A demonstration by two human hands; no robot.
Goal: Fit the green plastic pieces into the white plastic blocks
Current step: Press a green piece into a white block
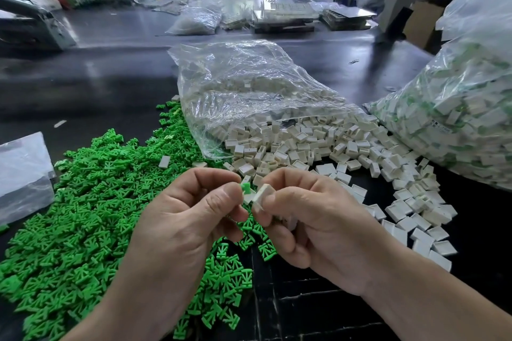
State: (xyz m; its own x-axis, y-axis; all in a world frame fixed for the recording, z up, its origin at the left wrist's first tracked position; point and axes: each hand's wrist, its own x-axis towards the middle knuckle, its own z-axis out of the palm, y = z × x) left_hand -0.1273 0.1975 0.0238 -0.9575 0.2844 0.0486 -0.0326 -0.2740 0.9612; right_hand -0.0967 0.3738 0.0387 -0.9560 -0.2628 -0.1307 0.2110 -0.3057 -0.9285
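Dark counter (97,83) fills my view, and a cluttered workshop sits blurred beyond its far edge. Above the middle of the near edge I have both hands raised and close together. The left hand (180,210) pinches a green piece (245,188) between thumb and forefinger, and the right hand (313,219) pinches a white block (264,193) the same way. The two parts touch at the fingertips. I cannot tell from here whether the green piece is seated in anything. Under and to the left of the hands, a heap of green pieces (83,216) spreads along the near edge toward the left edge. To the right, a spill of white blocks (332,147) runs out of the open mouth of a clear bag (243,86) lying mid-counter. A large bag (471,105) packed with white and green parts stands at the right edge, touching the spill. A flat plastic bag (22,174) lies at the left edge beside the green heap.
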